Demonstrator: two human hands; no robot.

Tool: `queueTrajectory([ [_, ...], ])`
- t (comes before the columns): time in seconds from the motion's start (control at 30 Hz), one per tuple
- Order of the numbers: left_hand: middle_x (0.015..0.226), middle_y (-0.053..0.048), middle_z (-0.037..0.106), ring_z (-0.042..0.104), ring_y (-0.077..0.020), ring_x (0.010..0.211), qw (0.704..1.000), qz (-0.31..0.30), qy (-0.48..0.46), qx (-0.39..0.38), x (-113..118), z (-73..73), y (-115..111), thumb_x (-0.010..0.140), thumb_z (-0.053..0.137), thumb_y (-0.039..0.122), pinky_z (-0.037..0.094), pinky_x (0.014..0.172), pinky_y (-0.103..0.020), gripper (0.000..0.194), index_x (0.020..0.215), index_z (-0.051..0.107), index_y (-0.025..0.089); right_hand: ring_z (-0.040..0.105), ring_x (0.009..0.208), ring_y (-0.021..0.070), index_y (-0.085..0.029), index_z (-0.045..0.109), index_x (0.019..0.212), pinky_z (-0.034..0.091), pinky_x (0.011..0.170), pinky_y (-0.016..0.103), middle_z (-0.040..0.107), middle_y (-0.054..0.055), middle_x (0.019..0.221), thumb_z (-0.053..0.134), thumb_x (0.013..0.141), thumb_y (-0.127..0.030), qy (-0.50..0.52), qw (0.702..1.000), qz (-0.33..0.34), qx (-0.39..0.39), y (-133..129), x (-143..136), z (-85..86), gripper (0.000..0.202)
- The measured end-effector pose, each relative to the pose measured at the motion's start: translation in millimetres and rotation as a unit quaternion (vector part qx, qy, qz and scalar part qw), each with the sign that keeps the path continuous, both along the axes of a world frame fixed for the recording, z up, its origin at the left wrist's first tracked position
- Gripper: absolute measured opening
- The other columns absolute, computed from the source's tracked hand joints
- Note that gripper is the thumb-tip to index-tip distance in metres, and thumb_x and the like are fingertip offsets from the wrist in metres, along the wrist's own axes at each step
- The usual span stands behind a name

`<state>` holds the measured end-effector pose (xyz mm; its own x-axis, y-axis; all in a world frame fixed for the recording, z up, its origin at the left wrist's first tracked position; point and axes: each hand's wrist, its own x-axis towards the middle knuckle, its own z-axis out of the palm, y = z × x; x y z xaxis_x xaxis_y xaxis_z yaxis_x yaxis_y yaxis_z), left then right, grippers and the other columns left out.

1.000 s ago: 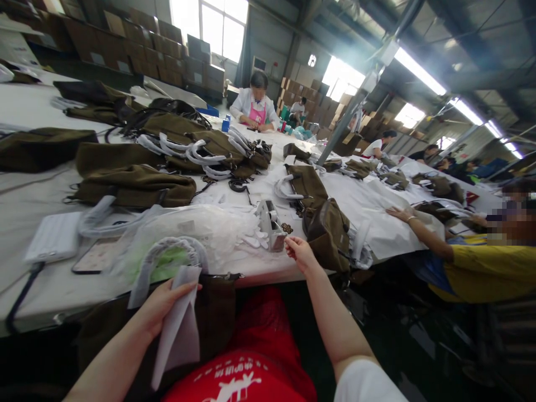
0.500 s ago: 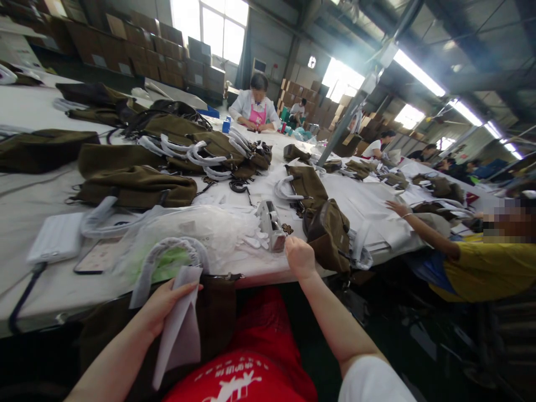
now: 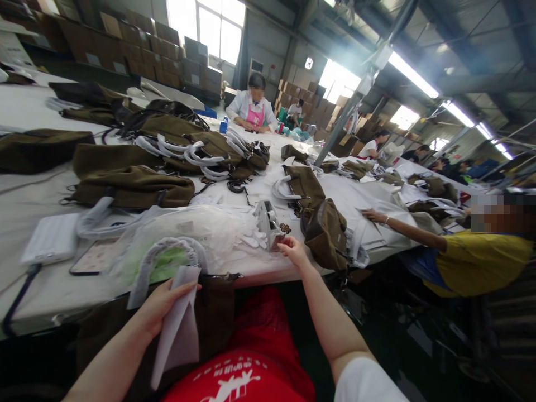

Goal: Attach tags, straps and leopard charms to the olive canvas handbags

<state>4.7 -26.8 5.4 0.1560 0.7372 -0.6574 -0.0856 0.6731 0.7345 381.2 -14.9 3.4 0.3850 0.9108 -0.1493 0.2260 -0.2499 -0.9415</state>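
My left hand is closed on a folded white sheet, held against the wrapped handle of a dark olive bag on my lap. At the front end of a grey tape dispenser is my right hand, fingers pinched together; whatever is between the fingertips is too small to make out. Beside the dispenser lie white gloves and a small dark ornament.
Olive bags lie across the table. A phone and a white device are at left. More bags stand right of my hand. A person in yellow reaches over the table at right; another sits across.
My right hand has shifted slightly left at the dispenser, its fingers now more extended in a pinch. The arm of the person in yellow has moved left. The view has shifted slightly.
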Motion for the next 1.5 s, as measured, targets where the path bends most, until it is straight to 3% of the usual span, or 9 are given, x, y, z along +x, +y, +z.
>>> queueTrajectory([
  [0.13,0.063,-0.006,0.064,0.054,-0.0137,0.047,1.000,-0.014,0.000,0.011,-3,-4.7,0,0.051,0.091,0.039,0.043,0.039,-0.019,0.059,0.095,0.068,0.008,0.070,0.077,0.0207,-0.017,0.059,0.086,0.055,0.063,0.027,0.071,0.010,0.086,0.060,0.076,-0.041,0.052,0.999,0.006,-0.009,2,1,-1.8,0.026],
  [0.23,0.064,-0.007,0.065,0.055,-0.0143,0.048,1.000,-0.019,-0.002,0.012,-3,-6.5,-1,0.051,0.091,0.041,0.044,0.041,-0.019,0.061,0.096,0.068,0.007,0.070,0.075,0.0206,-0.017,0.058,0.085,0.055,0.061,0.027,0.070,0.011,0.084,0.053,0.080,-0.043,0.025,0.999,-0.032,0.002,2,1,-4.5,0.027],
  [0.33,0.063,-0.007,0.064,0.054,-0.0140,0.047,1.000,-0.011,0.000,0.007,-2,-3.9,-1,0.048,0.091,0.038,0.044,0.039,-0.020,0.061,0.096,0.068,0.007,0.066,0.077,0.0203,-0.017,0.059,0.086,0.054,0.067,0.029,0.068,0.009,0.084,0.054,0.079,-0.041,-0.055,0.995,-0.081,0.037,0,-1,-7.5,0.026],
  [0.5,0.063,-0.006,0.064,0.054,-0.0136,0.047,1.000,-0.010,0.000,0.001,-1,-3.5,0,0.050,0.090,0.036,0.042,0.039,-0.019,0.057,0.095,0.068,0.008,0.060,0.092,0.0232,-0.016,0.062,0.096,0.048,0.089,0.035,0.064,0.012,0.102,0.064,0.072,-0.031,-0.199,0.970,-0.106,0.086,-4,-7,-7.1,0.029],
  [0.67,0.064,-0.007,0.065,0.055,-0.0141,0.048,1.000,-0.006,0.001,0.008,-3,-8.7,0,0.050,0.091,0.037,0.043,0.039,-0.019,0.057,0.094,0.069,0.008,0.063,0.084,0.0202,-0.014,0.064,0.109,0.049,0.080,0.030,0.067,0.012,0.104,0.060,0.079,-0.025,-0.349,0.932,-0.082,0.058,1,-12,-4.7,0.032],
  [0.8,0.065,-0.007,0.065,0.055,-0.0140,0.048,1.000,-0.008,0.002,0.003,-3,-8.7,0,0.048,0.092,0.039,0.043,0.039,-0.019,0.061,0.095,0.068,0.008,0.064,0.078,0.0211,-0.019,0.072,0.095,0.048,0.078,0.030,0.072,0.008,0.089,0.057,0.082,-0.023,-0.354,0.932,-0.060,0.040,1,-8,-2.0,0.021],
  [1.2,0.064,-0.007,0.064,0.055,-0.0138,0.048,1.000,-0.021,0.000,0.012,-5,-14.9,0,0.059,0.087,0.036,0.043,0.040,-0.019,0.051,0.097,0.068,0.008,0.062,0.075,0.0181,-0.016,0.067,0.097,0.052,0.075,0.028,0.069,0.008,0.094,0.058,0.082,-0.026,-0.286,0.951,-0.052,0.106,-7,-3,7.0,0.020],
  [1.37,0.065,-0.007,0.064,0.055,-0.0144,0.048,1.000,-0.021,0.006,0.012,-5,-12.6,0,0.057,0.088,0.038,0.044,0.040,-0.020,0.055,0.098,0.068,0.008,0.060,0.078,0.0218,-0.017,0.068,0.085,0.049,0.081,0.034,0.069,0.010,0.087,0.060,0.082,-0.035,-0.269,0.955,-0.058,0.114,-1,-7,0.7,0.019],
  [1.5,0.063,-0.006,0.064,0.055,-0.0145,0.047,1.000,-0.024,0.002,0.009,-6,-15.6,1,0.051,0.091,0.042,0.044,0.039,-0.020,0.063,0.099,0.067,0.008,0.060,0.070,0.0200,-0.017,0.065,0.080,0.048,0.071,0.031,0.067,0.007,0.078,0.056,0.081,-0.040,-0.214,0.968,-0.038,0.126,5,-1,-7.0,0.025],
])
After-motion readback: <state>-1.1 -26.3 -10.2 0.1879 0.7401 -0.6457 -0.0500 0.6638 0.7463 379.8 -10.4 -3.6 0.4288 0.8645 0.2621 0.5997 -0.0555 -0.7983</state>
